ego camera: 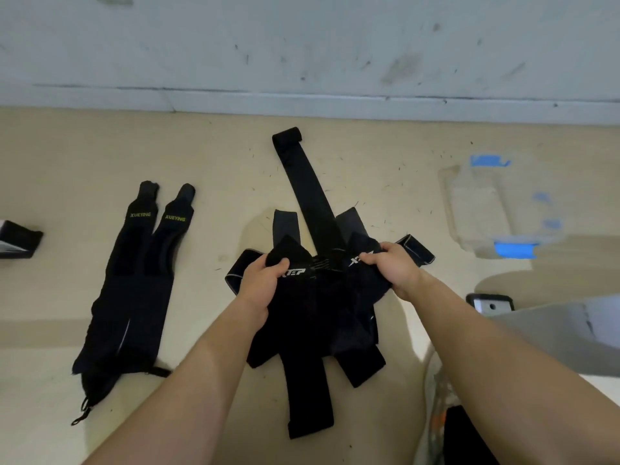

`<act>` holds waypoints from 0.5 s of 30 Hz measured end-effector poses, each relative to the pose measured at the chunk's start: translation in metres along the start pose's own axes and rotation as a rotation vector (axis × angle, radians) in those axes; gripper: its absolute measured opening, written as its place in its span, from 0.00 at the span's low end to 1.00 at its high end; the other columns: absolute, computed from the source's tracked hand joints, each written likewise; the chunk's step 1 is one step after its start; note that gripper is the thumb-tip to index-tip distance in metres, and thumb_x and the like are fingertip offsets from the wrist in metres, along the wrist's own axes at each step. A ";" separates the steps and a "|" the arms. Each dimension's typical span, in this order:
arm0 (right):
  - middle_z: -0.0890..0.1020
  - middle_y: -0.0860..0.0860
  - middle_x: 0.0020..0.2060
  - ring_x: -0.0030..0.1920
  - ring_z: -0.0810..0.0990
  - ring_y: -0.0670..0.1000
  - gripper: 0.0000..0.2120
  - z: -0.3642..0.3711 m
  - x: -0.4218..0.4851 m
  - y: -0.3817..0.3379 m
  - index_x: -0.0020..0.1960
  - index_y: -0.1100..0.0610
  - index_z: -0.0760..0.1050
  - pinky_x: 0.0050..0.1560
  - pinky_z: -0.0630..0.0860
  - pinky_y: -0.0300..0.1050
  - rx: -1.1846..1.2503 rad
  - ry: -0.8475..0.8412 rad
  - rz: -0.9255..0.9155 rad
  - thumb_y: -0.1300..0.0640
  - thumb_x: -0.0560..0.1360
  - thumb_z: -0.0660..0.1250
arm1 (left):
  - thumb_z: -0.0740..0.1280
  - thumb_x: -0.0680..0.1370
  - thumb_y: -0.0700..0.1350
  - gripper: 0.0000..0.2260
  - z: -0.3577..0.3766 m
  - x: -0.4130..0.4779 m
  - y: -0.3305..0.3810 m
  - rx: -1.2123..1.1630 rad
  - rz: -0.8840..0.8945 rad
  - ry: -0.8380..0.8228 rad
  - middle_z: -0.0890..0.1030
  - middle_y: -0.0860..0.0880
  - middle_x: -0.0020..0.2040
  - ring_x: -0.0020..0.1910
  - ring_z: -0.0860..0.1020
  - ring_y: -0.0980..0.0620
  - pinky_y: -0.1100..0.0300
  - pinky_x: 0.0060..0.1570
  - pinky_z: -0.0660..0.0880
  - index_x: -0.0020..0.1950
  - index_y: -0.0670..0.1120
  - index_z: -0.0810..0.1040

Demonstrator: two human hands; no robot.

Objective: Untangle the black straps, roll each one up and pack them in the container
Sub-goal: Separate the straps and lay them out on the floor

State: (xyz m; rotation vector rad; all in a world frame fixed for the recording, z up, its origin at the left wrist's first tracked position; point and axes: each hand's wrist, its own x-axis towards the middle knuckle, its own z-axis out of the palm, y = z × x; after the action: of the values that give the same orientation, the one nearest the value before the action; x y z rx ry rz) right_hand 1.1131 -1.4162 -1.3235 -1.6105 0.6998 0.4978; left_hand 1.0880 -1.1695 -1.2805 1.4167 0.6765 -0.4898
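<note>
A tangled bundle of black straps (315, 317) lies on the beige floor in the middle, with white lettering on its upper part. My left hand (260, 283) grips the bundle's upper left side, thumb on top. At the upper right side, my right hand (391, 268) grips it too. One long black strap (307, 193) runs from the bundle toward the wall, its far end curled. Two black straps with yellow lettering (134, 283) lie flat side by side to the left. A clear plastic container with blue clips (486, 209) sits at the right.
A pale wall (302, 52) runs along the far edge of the floor. A black and white item (18, 243) shows at the left edge. A small dark-framed device (489, 302) and a grey surface (553, 333) lie at the right.
</note>
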 end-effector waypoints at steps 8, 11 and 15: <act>0.85 0.58 0.51 0.52 0.85 0.59 0.09 -0.008 -0.073 -0.063 0.59 0.57 0.77 0.55 0.83 0.57 0.133 -0.135 -0.104 0.63 0.80 0.64 | 0.68 0.81 0.38 0.06 -0.007 -0.062 0.057 0.216 0.176 -0.019 0.86 0.41 0.51 0.52 0.85 0.40 0.40 0.59 0.81 0.54 0.47 0.82; 0.84 0.59 0.45 0.44 0.84 0.59 0.09 -0.010 -0.105 -0.087 0.54 0.57 0.78 0.48 0.82 0.54 0.156 -0.147 -0.116 0.65 0.77 0.62 | 0.67 0.81 0.36 0.09 -0.013 -0.086 0.075 0.208 0.200 -0.019 0.86 0.43 0.50 0.51 0.85 0.42 0.43 0.56 0.82 0.54 0.49 0.81; 0.83 0.58 0.42 0.41 0.82 0.59 0.11 -0.014 -0.156 -0.128 0.50 0.59 0.80 0.48 0.79 0.53 0.170 -0.167 -0.146 0.64 0.72 0.60 | 0.66 0.81 0.34 0.09 -0.017 -0.122 0.109 0.212 0.242 -0.074 0.86 0.42 0.51 0.47 0.85 0.45 0.51 0.45 0.83 0.58 0.45 0.81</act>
State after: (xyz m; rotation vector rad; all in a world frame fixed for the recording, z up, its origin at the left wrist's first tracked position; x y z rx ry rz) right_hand 1.0879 -1.3966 -1.1238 -1.4300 0.4822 0.4482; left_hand 1.0715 -1.1511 -1.1178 1.6472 0.3941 -0.4293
